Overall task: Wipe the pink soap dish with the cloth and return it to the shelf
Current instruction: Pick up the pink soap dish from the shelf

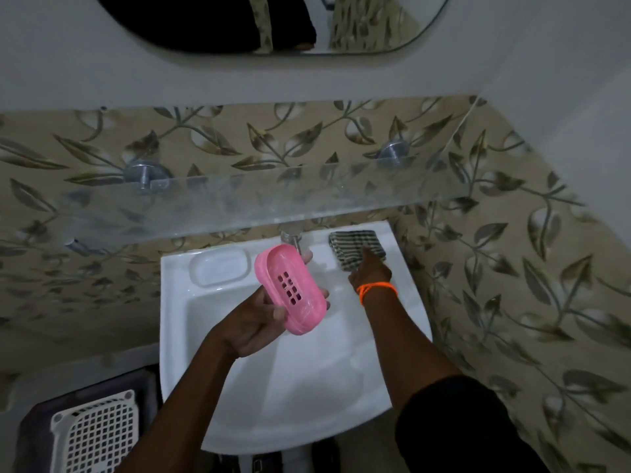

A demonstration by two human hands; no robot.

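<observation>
Nearest my view, low on the left, I see a white plastic grid basket (97,435). Above it my left hand (254,324) grips the pink oval plastic soap dish (290,289) over the white ceramic sink (177,336), under the clear glass shelf (239,203). Rightward, my right hand (370,271), with an orange wrist thread (375,289), touches the striped folded cloth (355,245) on the sink's back rim; I cannot tell its grasp.
</observation>
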